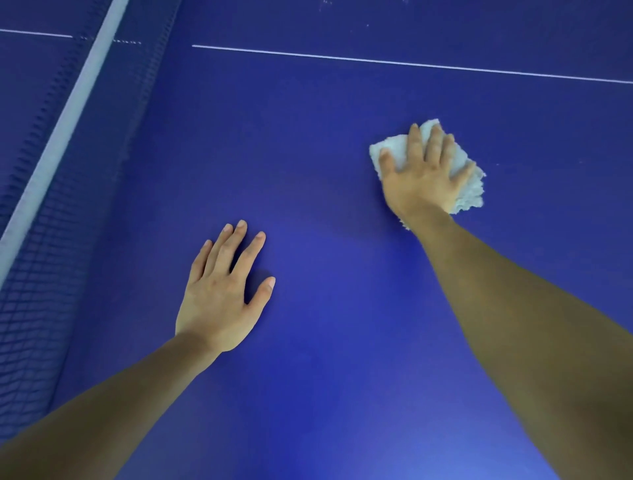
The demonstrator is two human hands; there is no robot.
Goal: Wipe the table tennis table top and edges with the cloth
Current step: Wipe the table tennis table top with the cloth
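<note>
Blue tabletop (325,257) fills my view, with one net (51,205) beyond my left hand (222,291). That hand lies flat with fingers straight, holding nothing. My right hand (424,174) presses one white cloth (394,147) flat, fingers spread over it.

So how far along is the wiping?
Nothing shows as finished. Right now the right hand presses the white cloth flat on the blue table top, left hand resting beside. Still ahead: pale specks beyond the white line, and edges, none in view.
</note>
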